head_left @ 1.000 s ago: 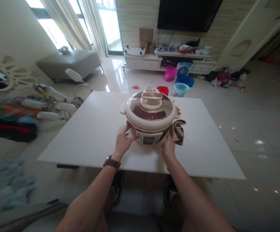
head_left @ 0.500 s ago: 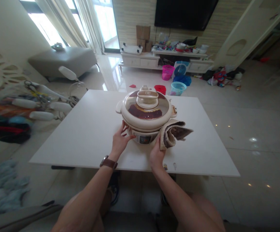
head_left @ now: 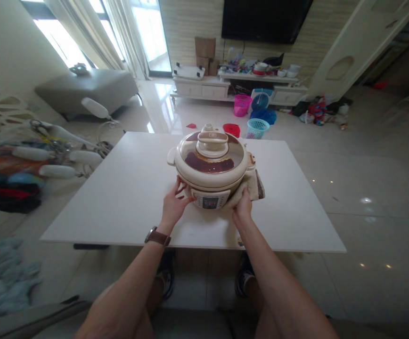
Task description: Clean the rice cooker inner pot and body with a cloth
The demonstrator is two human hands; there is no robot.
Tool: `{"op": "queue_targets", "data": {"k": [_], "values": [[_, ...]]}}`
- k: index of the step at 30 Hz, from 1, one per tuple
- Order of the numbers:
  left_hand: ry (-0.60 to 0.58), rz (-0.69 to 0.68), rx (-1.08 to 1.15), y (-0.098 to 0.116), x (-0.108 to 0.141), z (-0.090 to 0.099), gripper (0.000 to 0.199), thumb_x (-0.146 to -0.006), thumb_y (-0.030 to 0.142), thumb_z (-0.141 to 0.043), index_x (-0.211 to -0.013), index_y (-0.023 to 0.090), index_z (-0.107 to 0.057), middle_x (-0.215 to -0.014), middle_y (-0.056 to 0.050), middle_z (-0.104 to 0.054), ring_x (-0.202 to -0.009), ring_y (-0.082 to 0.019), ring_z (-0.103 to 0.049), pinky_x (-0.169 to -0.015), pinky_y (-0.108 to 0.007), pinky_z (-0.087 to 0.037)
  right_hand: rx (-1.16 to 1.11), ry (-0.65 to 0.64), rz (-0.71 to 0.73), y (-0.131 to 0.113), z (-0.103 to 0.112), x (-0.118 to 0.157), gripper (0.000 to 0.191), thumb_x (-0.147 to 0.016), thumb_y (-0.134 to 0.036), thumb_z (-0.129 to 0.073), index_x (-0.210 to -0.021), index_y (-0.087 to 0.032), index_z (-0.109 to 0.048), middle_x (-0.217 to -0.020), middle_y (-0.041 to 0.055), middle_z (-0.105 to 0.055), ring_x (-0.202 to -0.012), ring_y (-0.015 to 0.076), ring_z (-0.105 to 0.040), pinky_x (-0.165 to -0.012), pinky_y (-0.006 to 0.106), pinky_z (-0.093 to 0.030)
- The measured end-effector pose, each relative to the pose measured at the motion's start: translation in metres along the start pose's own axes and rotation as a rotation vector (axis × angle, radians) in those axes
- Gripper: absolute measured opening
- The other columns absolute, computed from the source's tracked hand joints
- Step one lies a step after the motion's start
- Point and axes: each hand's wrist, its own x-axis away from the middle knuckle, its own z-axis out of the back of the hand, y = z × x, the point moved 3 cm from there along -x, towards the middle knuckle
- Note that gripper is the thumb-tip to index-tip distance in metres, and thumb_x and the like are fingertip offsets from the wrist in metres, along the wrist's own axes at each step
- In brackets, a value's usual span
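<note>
A cream electric pressure cooker (head_left: 209,181) stands upright on the white table (head_left: 98,197), its glass-topped lid (head_left: 211,162) on and its control panel toward me. My left hand (head_left: 174,202) grips the cooker's lower left side, thumb near the panel and fingers round the side, partly hidden. In my right hand (head_left: 242,207) is a beige and brown cloth (head_left: 252,186), pressed against the lower right side of the cooker. Part of that cloth is covered by my fingers and by the cooker's rim.
Beyond the table are a light blue basket (head_left: 257,128), a red bin (head_left: 232,130) and a pink basket (head_left: 241,104). A white lamp with several arms (head_left: 59,170) stands close to the table's left edge. A low cabinet (head_left: 200,89) lines the far wall.
My right hand has moved right and slightly up along the cooker's side with the cloth, which is now flattened against it. My left hand keeps its hold.
</note>
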Motion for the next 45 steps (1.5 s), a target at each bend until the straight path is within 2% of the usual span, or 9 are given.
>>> {"op": "queue_targets", "data": {"k": [4,10,16,20,25,29,33,36,45], "values": [[0.006,-0.001,0.018,0.002,0.001,0.000,0.113,-0.067,0.019,-0.096,-0.165,0.036,-0.040,-0.163,-0.012,-0.053,-0.137,-0.034,-0.064,-0.098,-0.041,-0.064,0.026,0.125,0.145,-0.011,-0.005,0.032,0.073,-0.094,-0.058,-0.054,-0.150,-0.011,-0.055,-0.156,0.0141,-0.058,-0.145,0.0244,-0.055,-0.127,0.045,-0.040],[0.004,-0.004,0.028,0.001,0.000,-0.001,0.114,-0.067,0.018,-0.096,-0.164,0.035,-0.041,-0.160,-0.012,-0.056,-0.138,-0.035,-0.063,-0.095,-0.039,-0.064,0.156,0.019,0.382,-0.022,-0.018,0.073,0.079,-0.094,-0.065,-0.054,-0.152,-0.011,-0.054,-0.160,0.0175,-0.053,-0.155,0.0268,-0.044,-0.132,0.046,-0.031],[0.000,0.010,0.001,0.002,0.000,-0.001,0.114,-0.067,0.019,-0.097,-0.165,0.035,-0.039,-0.160,-0.012,-0.057,-0.135,-0.034,-0.065,-0.095,-0.039,-0.064,0.311,-0.071,0.663,-0.011,-0.011,0.060,0.065,-0.098,-0.056,-0.053,-0.146,-0.012,-0.060,-0.154,0.0190,-0.059,-0.152,0.0289,-0.048,-0.132,0.055,-0.028],[0.001,0.013,0.007,0.004,0.000,0.000,0.114,-0.066,0.019,-0.096,-0.165,0.034,-0.040,-0.160,-0.013,-0.057,-0.134,-0.034,-0.066,-0.096,-0.041,-0.064,0.532,-0.320,0.993,-0.011,-0.005,0.062,0.044,-0.094,-0.045,-0.061,-0.129,-0.022,-0.072,-0.136,0.0131,-0.072,-0.140,0.0311,-0.059,-0.128,0.059,-0.035],[0.000,0.013,0.004,0.006,0.000,0.000,0.114,-0.066,0.020,-0.097,-0.165,0.032,-0.040,-0.157,-0.013,-0.060,-0.132,-0.035,-0.067,-0.095,-0.041,-0.064,0.665,-0.404,1.243,-0.030,-0.006,0.063,0.055,-0.081,-0.049,-0.076,-0.130,-0.025,-0.072,-0.138,0.0121,-0.070,-0.142,0.0371,-0.056,-0.126,0.064,-0.035],[-0.008,0.019,-0.024,0.009,0.001,-0.001,0.114,-0.067,0.020,-0.096,-0.165,0.032,-0.040,-0.158,-0.012,-0.059,-0.132,-0.034,-0.067,-0.095,-0.040,-0.064,0.556,-0.334,1.164,-0.042,-0.010,0.042,0.060,-0.082,-0.045,-0.077,-0.137,-0.023,-0.066,-0.144,0.0136,-0.065,-0.143,0.0330,-0.055,-0.126,0.061,-0.036],[-0.015,0.029,-0.038,0.011,0.002,-0.001,0.114,-0.068,0.018,-0.096,-0.165,0.032,-0.039,-0.160,-0.012,-0.057,-0.132,-0.033,-0.068,-0.096,-0.040,-0.063,0.288,-0.250,0.837,-0.041,-0.012,0.021,0.076,-0.082,-0.048,-0.078,-0.148,-0.019,-0.055,-0.154,0.0160,-0.057,-0.143,0.0283,-0.056,-0.126,0.058,-0.037],[-0.018,0.031,-0.047,0.012,0.002,-0.001,0.113,-0.069,0.018,-0.096,-0.165,0.033,-0.039,-0.161,-0.011,-0.055,-0.131,-0.033,-0.068,-0.095,-0.040,-0.064,0.194,-0.174,0.669,-0.036,-0.012,0.019,0.066,-0.086,-0.054,-0.071,-0.141,-0.018,-0.063,-0.152,0.0147,-0.061,-0.143,0.0272,-0.056,-0.128,0.054,-0.036],[-0.016,0.027,-0.026,0.009,0.000,0.001,0.112,-0.066,0.021,-0.098,-0.163,0.031,-0.044,-0.156,-0.012,-0.060,-0.130,-0.034,-0.069,-0.096,-0.041,-0.064,0.429,-0.252,0.776,-0.007,0.004,0.049,0.046,-0.084,-0.046,-0.064,-0.121,-0.021,-0.075,-0.141,0.0134,-0.069,-0.151,0.0288,-0.047,-0.133,0.056,-0.025]]}}
